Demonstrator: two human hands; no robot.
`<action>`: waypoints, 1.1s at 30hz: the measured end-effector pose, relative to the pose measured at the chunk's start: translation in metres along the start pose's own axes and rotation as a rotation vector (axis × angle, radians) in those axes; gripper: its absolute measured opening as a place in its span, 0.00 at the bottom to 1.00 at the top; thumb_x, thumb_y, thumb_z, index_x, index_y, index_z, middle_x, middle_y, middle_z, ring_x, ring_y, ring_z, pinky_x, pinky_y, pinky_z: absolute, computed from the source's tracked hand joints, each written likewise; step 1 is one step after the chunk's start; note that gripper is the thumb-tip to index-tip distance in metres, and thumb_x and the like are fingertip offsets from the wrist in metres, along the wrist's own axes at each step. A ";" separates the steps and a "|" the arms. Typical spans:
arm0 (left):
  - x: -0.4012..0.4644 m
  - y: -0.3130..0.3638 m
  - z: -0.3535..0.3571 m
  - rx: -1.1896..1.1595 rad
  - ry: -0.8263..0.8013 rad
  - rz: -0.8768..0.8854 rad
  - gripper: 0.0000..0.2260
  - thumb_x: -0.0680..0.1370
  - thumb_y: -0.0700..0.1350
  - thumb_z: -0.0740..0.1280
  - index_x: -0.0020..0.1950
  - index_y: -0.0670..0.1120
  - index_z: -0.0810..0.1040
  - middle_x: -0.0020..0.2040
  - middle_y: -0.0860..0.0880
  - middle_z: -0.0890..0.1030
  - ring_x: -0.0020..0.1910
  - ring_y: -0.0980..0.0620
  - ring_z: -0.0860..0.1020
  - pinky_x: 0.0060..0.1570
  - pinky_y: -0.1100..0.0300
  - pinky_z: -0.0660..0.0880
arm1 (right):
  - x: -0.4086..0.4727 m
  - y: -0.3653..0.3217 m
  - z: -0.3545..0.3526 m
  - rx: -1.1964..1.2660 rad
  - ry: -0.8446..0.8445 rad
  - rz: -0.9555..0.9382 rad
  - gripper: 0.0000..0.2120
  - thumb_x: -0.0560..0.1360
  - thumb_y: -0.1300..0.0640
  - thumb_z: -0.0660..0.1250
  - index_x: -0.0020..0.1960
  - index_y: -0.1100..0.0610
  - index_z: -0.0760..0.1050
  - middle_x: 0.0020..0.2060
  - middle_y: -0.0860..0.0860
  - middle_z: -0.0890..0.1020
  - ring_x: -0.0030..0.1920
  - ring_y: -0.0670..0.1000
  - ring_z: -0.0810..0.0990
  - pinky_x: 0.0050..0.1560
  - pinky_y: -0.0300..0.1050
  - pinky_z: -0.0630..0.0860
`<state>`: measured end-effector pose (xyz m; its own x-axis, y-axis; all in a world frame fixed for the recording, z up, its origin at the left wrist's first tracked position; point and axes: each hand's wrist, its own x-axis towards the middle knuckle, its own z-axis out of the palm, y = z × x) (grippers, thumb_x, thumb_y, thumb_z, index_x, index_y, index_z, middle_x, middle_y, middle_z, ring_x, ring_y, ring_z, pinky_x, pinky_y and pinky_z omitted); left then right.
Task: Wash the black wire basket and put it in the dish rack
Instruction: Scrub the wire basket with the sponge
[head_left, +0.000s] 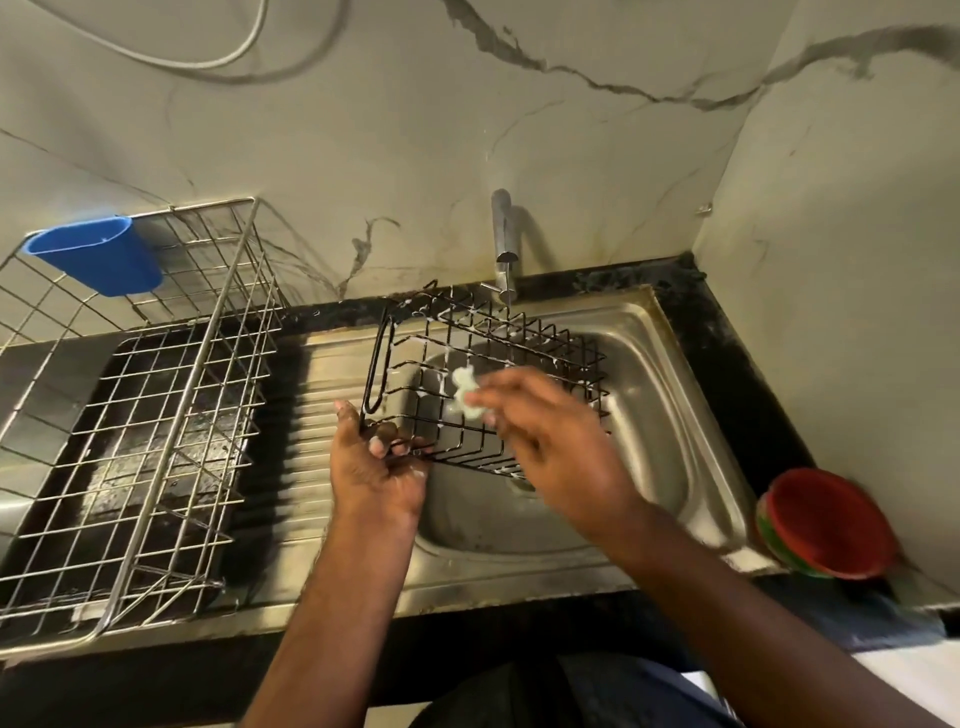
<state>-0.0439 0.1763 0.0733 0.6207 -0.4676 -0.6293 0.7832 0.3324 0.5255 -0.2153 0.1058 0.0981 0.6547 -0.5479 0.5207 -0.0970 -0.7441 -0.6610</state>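
Observation:
The black wire basket (524, 332) is held tilted over the steel sink (670, 395), with white suds on its wires. My left hand (376, 467) grips its near left corner from below. My right hand (550, 431) reaches into the basket and pinches a soapy pale-green scrubber (467, 392) against the wires. The steel wire dish rack (171, 395) stands on the counter to the left of the sink.
A blue plastic cup (101, 254) hangs on the rack's back rim. The tap (504, 244) rises behind the basket. A red bowl (826, 522) sits at the sink's right corner by the wall. The ribbed drainboard (306, 415) lies between rack and basin.

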 end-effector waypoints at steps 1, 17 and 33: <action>-0.001 -0.002 -0.002 -0.009 0.005 -0.001 0.18 0.82 0.61 0.61 0.38 0.51 0.71 0.17 0.52 0.63 0.17 0.56 0.61 0.38 0.58 0.65 | -0.005 -0.001 0.002 -0.059 -0.057 -0.116 0.19 0.74 0.71 0.69 0.63 0.57 0.80 0.61 0.53 0.79 0.60 0.49 0.79 0.62 0.41 0.77; -0.001 -0.012 -0.016 -0.042 -0.088 0.018 0.13 0.71 0.58 0.73 0.38 0.52 0.74 0.18 0.52 0.65 0.19 0.57 0.64 0.41 0.57 0.62 | -0.017 0.014 -0.017 0.054 -0.002 0.213 0.12 0.78 0.64 0.70 0.60 0.54 0.81 0.55 0.47 0.80 0.53 0.39 0.79 0.51 0.28 0.75; -0.029 -0.013 -0.010 0.085 -0.299 0.073 0.14 0.62 0.57 0.82 0.31 0.51 0.82 0.20 0.53 0.74 0.16 0.60 0.68 0.40 0.64 0.76 | 0.018 0.064 -0.059 -0.059 0.267 0.619 0.16 0.78 0.57 0.69 0.65 0.52 0.77 0.59 0.47 0.81 0.54 0.41 0.80 0.46 0.19 0.69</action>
<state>-0.0720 0.1940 0.0787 0.6270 -0.6691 -0.3989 0.7235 0.3104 0.6166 -0.2541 0.0254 0.0975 0.2583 -0.9498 0.1767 -0.4401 -0.2785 -0.8537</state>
